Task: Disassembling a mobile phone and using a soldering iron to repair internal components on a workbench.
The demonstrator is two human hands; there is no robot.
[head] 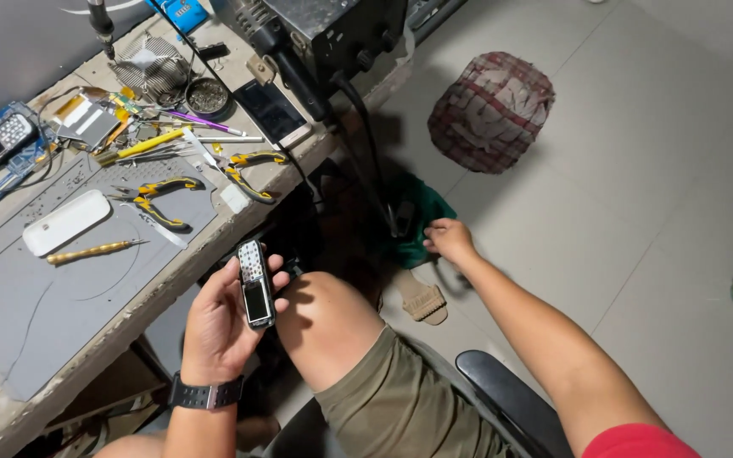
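Note:
My left hand [222,326] holds a small black bar phone [254,284], screen and keypad up, just off the front edge of the workbench [69,297] and above my knee. A black watch sits on that wrist. My right hand [449,240] reaches down toward the floor, fingers curled at a green cloth bag [422,222] beside a dark cable; whether it grips anything is not clear.
On the grey mat lie yellow-handled pliers [159,199], a second pair of pliers [248,170], a yellow screwdriver [91,251], a white case [66,221], tweezers and circuit boards. A dark device sits at the bench's back. A sandal [422,298], a checked bundle [491,110] and a chair arm [511,399] are below.

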